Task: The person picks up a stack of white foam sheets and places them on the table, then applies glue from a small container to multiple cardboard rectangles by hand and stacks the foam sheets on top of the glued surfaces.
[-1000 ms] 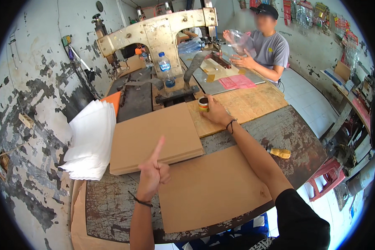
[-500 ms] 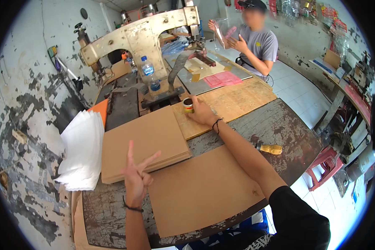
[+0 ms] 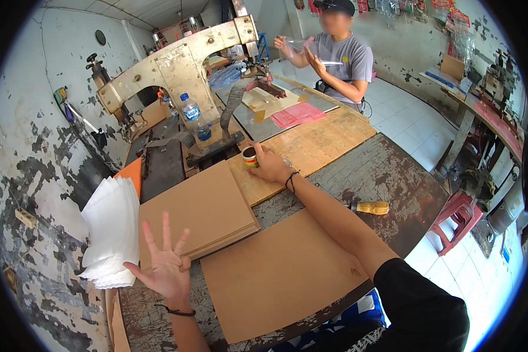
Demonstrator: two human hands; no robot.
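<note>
In the head view, the right hand (image 3: 273,166) holds the can (image 3: 250,158) by its side, thumb and fingers curled around it. The can stands on the board (image 3: 311,144), just beside the stack (image 3: 193,205), its axis upright and dark mouth facing up. The left hand (image 3: 169,271) is empty, palm toward the camera, thumb and three fingers spread, little finger folded.

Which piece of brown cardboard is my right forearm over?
The thin single sheet nearest you; the other, a thicker stack, lies farther off beside the white sheets.
</note>
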